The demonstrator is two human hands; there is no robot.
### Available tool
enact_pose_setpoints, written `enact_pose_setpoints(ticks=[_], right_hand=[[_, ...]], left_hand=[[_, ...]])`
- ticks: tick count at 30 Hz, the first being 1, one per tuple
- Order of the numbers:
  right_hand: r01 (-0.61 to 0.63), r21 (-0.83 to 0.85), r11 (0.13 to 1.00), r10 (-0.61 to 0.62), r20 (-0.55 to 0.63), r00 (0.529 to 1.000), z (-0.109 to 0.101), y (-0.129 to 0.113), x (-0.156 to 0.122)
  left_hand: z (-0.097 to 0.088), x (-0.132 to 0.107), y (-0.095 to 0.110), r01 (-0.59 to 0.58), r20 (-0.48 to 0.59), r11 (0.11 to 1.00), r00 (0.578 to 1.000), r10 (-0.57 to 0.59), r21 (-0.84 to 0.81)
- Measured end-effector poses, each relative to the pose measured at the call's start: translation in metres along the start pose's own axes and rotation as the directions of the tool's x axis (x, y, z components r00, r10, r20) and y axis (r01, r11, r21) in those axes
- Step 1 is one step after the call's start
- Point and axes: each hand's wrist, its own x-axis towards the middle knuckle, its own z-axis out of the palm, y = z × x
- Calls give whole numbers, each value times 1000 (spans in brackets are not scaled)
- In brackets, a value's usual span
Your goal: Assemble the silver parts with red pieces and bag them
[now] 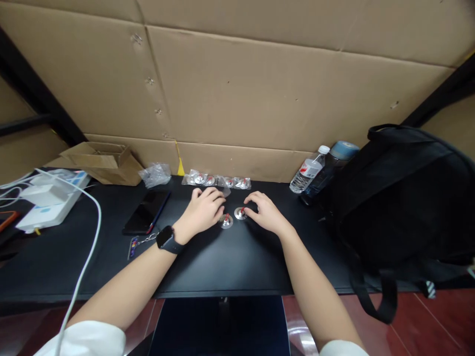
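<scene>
Two small domed metal discs with red loops, like finger cymbals, lie side by side on the black table (230, 262). My left hand (202, 211) is palm down, its fingers loosely bent and apart, with the thumb beside the left finger cymbal (226, 222). Just beyond its fingertips shows part of another shiny round piece (226, 192), mostly hidden. My right hand (266, 213) is open, thumb and forefinger apart, with the thumb tip at the edge of the right finger cymbal (239, 214). Behind both hands, several more finger cymbals in clear plastic wrappers (217, 181) lie in a row.
At left are a phone (146, 212), a keychain (132, 247), crumpled plastic (156, 175), a paper bag (102, 160), a power strip (52, 210) and a white cable (97, 232). At right stand a water bottle (307, 172), a darker bottle (334, 160) and a black backpack (401, 202). Cardboard (237, 94) walls the back.
</scene>
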Motion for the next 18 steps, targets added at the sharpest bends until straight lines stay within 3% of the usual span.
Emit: enact_pose_setpoints(ticks=[3, 7, 12, 18], right_hand=[[-36, -21, 999, 38, 111, 993, 3, 3, -2], [-24, -109, 994, 45, 198, 979, 7, -3, -3], [-36, -219, 975, 79, 190, 979, 10, -12, -2], [-88, -320, 943, 137, 136, 981, 16, -9, -2]], left_hand=[[15, -2, 4, -84, 88, 995, 992, 89, -55], [16, -3, 2, -111, 122, 988, 985, 124, -107], [13, -3, 0, -135, 160, 980, 974, 159, -147], [15, -6, -9, -99, 192, 990, 974, 118, -105]])
